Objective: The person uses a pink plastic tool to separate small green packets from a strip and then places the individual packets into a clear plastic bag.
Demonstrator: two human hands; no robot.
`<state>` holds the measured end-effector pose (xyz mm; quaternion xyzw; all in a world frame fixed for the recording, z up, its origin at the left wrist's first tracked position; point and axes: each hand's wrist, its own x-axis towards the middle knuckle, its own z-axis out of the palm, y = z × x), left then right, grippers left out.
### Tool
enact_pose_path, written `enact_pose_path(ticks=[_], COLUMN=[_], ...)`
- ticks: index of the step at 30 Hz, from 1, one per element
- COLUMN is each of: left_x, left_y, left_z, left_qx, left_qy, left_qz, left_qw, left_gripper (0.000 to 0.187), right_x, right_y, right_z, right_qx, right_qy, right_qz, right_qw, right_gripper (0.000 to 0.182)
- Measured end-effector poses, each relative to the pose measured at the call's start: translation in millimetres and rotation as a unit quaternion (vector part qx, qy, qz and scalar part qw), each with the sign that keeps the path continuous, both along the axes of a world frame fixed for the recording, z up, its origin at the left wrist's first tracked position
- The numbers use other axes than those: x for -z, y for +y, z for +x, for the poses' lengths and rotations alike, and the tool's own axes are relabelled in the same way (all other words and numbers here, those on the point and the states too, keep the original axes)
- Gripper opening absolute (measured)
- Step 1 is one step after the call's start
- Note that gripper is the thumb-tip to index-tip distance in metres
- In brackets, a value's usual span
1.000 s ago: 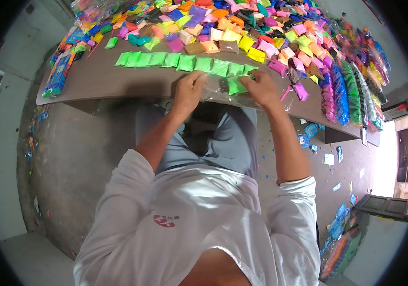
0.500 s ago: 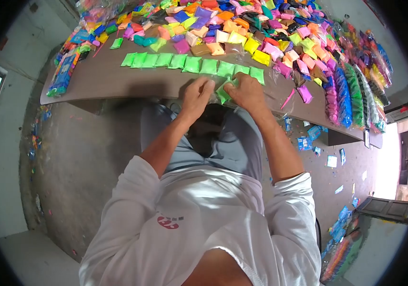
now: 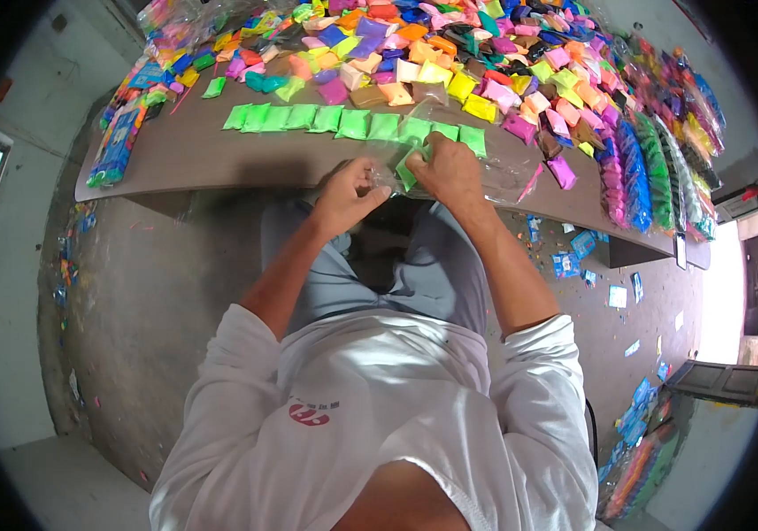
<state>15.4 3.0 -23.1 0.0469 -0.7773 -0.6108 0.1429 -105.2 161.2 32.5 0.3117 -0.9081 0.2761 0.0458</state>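
A small bright-green packet [image 3: 406,172] is pinched in my right hand [image 3: 451,172], near the table's front edge. My left hand [image 3: 345,196] sits just to the left, fingers curled on the edge of a clear plastic bag [image 3: 510,175]. The bag's film stretches rightward beneath my right hand and is hard to make out against the tabletop. Just beyond both hands, a row of green packets [image 3: 301,117] lies side by side across the table. My right fingertips partly cover the held packet.
Loose packets in many colours [image 3: 450,55] are heaped over the back of the brown table [image 3: 211,156]. Long bags of packets [image 3: 637,181] lie at the right edge, and a bundled pack [image 3: 119,146] at the left. Wrappers [image 3: 565,264] litter the floor.
My left hand has moved left and slightly down, drawing away from my right hand with the plastic film. My right hand has shifted slightly left, still holding the green packet.
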Motion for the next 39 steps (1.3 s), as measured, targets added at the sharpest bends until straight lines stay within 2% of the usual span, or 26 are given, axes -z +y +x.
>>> enact_pose_path(ticks=[2, 5, 7, 9, 11, 13, 17, 20, 23, 25, 27, 29, 31, 34, 35, 37, 38, 39], left_x=[-2, -7, 7, 6, 21, 23, 12, 15, 31, 17, 12, 2, -11, -8, -9, -14, -18, -20], left_y=[0, 7, 5, 14, 4, 1, 7, 10, 5, 13, 18, 22, 23, 19, 19, 20, 21, 22], left_z=[1, 5, 2, 1, -4, -5, -1, -3, -6, -3, -1, 1, 4, 2, 2, 5, 5, 4], left_qx=[-0.006, -0.050, -0.067, -0.085, -0.061, -0.045, -0.029, -0.029, -0.050, -0.062, -0.075, -0.085, -0.077, -0.067, -0.065, -0.065, -0.062, -0.058], left_qy=[0.010, 0.018, 0.019, 0.006, 0.094, 0.087, 0.052, 0.075, 0.087, 0.063, 0.042, 0.012, 0.010, -0.005, -0.013, -0.021, -0.026, -0.032], left_qz=[-0.094, -0.125, -0.185, -0.135, -0.225, -0.216, -0.231, -0.195, -0.238, -0.242, -0.228, -0.198, -0.206, -0.202, -0.183, -0.165, -0.169, -0.172], left_qw=[0.996, 0.991, 0.980, 0.987, 0.968, 0.972, 0.971, 0.978, 0.966, 0.966, 0.970, 0.976, 0.975, 0.977, 0.981, 0.984, 0.983, 0.983], left_gripper=[0.044, 0.043, 0.040, 0.038, 0.040, 0.041, 0.042, 0.042, 0.043, 0.044, 0.047, 0.050, 0.051, 0.052, 0.053, 0.054, 0.053, 0.053], right_x=[2, -1, 2, -3, 1, 3, 7, 3, 12, 9, -16, 7, -3, 14, 19, 22, 19, 19], right_y=[-1, 0, 2, 6, 8, 5, -4, -9, -11, 7, 22, 24, 31, 29, 26, 21, 20, 18], right_z=[0, 6, 14, 22, 20, 17, 22, 26, 24, 13, 3, -14, -11, -16, -14, -8, -10, -9], right_qx=[0.000, -0.014, -0.039, -0.082, -0.082, -0.071, -0.025, -0.027, -0.073, -0.212, -0.290, -0.335, -0.294, -0.309, -0.316, -0.290, -0.287, -0.288], right_qy=[0.006, 0.003, -0.013, -0.007, 0.017, -0.054, -0.034, -0.073, -0.080, -0.117, -0.258, -0.251, -0.352, -0.370, -0.374, -0.423, -0.407, -0.407], right_qz=[-0.004, 0.004, -0.009, -0.039, -0.050, -0.009, -0.042, 0.006, 0.009, -0.050, -0.022, -0.004, -0.001, -0.052, -0.052, -0.165, -0.135, -0.134], right_qw=[1.000, 1.000, 0.999, 0.996, 0.995, 0.996, 0.998, 0.997, 0.994, 0.969, 0.921, 0.908, 0.889, 0.875, 0.871, 0.842, 0.857, 0.857], right_gripper=[0.038, 0.038, 0.037, 0.037, 0.036, 0.034, 0.030, 0.040, 0.046, 0.051, 0.051, 0.047, 0.038, 0.033, 0.033, 0.035, 0.044, 0.044])
